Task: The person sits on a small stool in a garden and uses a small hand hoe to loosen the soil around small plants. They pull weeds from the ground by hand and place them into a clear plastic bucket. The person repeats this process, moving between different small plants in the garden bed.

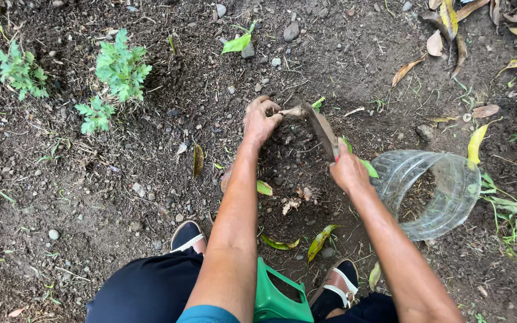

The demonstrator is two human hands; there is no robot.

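My right hand (348, 170) grips the handle of a rusty flat-bladed digging tool (320, 127), whose blade points away from me into loose dark soil (288, 161). My left hand (260, 121) is curled at the blade's tip, fingers pressed into the soil, apparently pinching a pale root or stem; what it holds is partly hidden. Both arms reach forward over my knees. A small dug hollow lies between the two hands.
A clear cut plastic container (432, 191) lies on its side right of my right hand. A green plastic stool (276, 299) sits under me, sandalled feet (188, 236) either side. Small leafy green plants (121, 69) grow at upper left. Stones and dry leaves scatter around.
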